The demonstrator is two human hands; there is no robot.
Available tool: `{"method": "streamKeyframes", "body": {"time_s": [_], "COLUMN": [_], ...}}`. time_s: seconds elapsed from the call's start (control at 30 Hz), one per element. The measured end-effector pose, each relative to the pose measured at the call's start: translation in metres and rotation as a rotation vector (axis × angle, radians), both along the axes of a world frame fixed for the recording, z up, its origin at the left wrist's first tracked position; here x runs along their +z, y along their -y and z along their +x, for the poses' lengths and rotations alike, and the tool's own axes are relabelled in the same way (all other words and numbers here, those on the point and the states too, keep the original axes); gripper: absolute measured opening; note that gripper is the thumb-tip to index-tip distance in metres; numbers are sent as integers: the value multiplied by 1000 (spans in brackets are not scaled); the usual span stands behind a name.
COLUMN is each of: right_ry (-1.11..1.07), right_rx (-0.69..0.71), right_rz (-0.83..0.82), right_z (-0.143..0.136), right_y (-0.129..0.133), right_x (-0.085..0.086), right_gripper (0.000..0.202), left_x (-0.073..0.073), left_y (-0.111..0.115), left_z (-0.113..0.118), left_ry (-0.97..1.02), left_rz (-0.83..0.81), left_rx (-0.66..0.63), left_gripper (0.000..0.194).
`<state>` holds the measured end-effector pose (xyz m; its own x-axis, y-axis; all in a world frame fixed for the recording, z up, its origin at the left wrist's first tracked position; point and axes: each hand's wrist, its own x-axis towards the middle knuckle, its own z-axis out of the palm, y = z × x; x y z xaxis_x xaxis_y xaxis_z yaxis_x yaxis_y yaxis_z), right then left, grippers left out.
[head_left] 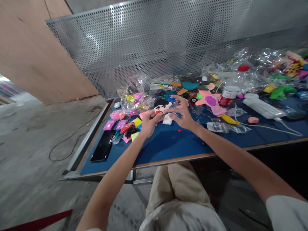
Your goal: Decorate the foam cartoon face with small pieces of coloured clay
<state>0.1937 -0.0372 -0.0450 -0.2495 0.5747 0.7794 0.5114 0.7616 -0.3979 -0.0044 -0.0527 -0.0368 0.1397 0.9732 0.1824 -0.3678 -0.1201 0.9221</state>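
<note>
A small clay face [161, 106] with black hair, dark eyes and brows and a red mouth is held above the blue table [163, 146]. My left hand [149, 122] pinches its lower left edge between thumb and fingers. At its right side is my right hand [182, 113], fingers spread and curved, with a fingertip close to the face's lower right edge; whether it touches is hard to tell. Just below the face lies a small white piece [167, 119], and a red bit [179, 130] rests on the table nearer the front edge.
A black phone [103, 146] lies at the table's left, beside bagged coloured clay [121, 124]. To the right are a pink clay figure [211, 102], a white-and-red jar [228, 95], a white power bank [263, 108] with its cable, and plastic bags. Behind stands a perforated metal panel [144, 41].
</note>
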Motion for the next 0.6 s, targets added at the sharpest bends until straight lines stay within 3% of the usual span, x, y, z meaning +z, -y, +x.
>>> {"method": "streamKeyframes", "body": {"time_s": [0.17, 0.6], "right_ry": [142, 154], "right_rx": [-18, 2], "right_rz": [45, 27], "right_z": [-3, -4], "right_y": [1, 1], "right_x": [-1, -2], "right_gripper": [38, 38], "left_x": [-1, -4], "left_y": [2, 2], "left_z": [2, 2], "left_ry": [1, -93], "left_rz": [57, 105], "left_rx": [-15, -31], "left_gripper": [42, 44]}}
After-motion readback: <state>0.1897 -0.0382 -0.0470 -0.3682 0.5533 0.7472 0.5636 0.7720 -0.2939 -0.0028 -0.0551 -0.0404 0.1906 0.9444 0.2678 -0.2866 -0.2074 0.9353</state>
